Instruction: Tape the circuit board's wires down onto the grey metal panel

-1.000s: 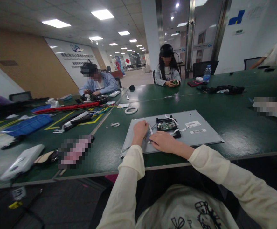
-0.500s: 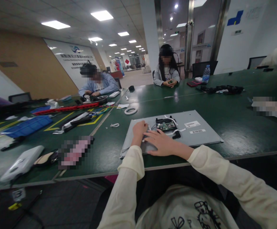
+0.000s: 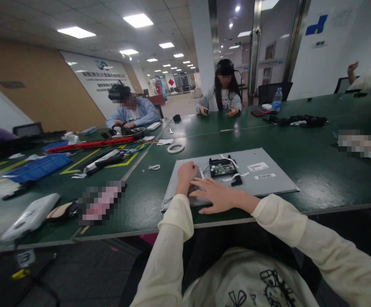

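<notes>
Your left arm (image 3: 164, 256) and right arm (image 3: 316, 238), in loose cream cloth sleeves, reach forward. Your bare left hand (image 3: 185, 175) is curled; your bare right hand (image 3: 217, 196) is palm down, its fingers (image 3: 203, 184) spread.

A circuit board (image 3: 222, 168) is seated on a panel (image 3: 252, 184); behind are placed a ring (image 3: 169, 149), left, and a bottle (image 3: 277, 101), right.

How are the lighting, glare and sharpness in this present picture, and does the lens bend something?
Head view: a ceiling light burns out to white; head view: glossy glare lies on the green table, right of the grey panel; head view: the metal door frame leans, probably from lens distortion; head view: print on the white label is too soft to read.
</notes>
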### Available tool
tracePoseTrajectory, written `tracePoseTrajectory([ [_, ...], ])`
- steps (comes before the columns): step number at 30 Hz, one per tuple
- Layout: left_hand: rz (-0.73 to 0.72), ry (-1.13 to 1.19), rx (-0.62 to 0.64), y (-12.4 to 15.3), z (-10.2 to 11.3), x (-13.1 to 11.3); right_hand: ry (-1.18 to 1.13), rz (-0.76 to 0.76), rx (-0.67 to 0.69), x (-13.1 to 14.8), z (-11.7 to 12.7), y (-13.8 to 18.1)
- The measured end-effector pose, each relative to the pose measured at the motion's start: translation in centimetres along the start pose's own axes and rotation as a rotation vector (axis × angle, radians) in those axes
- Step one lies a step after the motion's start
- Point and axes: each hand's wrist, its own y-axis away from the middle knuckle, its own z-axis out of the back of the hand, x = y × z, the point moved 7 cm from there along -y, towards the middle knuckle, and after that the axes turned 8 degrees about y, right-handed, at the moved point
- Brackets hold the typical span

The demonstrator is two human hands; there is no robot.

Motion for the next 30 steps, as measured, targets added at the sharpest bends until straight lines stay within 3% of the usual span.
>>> tracePoseTrajectory([
  [3,-0.012,0.052,-0.017,0.0,0.6,0.1,0.002,-0.039,0.012,-0.5,-0.1,-0.1],
  [8,0.018,0.097,-0.243,0.8,3.4,0.7,0.029,-0.084,-0.001,-1.5,-0.6,-0.5],
  [12,0.032,0.090,-0.323,1.8,4.7,0.4,0.048,-0.128,-0.011,-3.5,-1.7,-1.5],
  [16,-0.016,0.089,-0.353,2.4,5.2,-0.5,0.081,-0.243,0.000,-7.2,-2.9,-2.8],
  [20,-0.044,0.097,-0.318,2.7,4.8,-0.9,0.107,-0.470,0.040,-12.3,-3.7,-3.2],
  [24,-0.080,0.109,-0.314,2.9,4.4,-1.2,0.135,-0.690,0.069,-16.7,-4.0,-2.3],
  [30,-0.164,0.161,-0.315,3.2,4.1,-1.6,0.195,-0.879,0.047,-21.5,-4.3,-0.4],
])
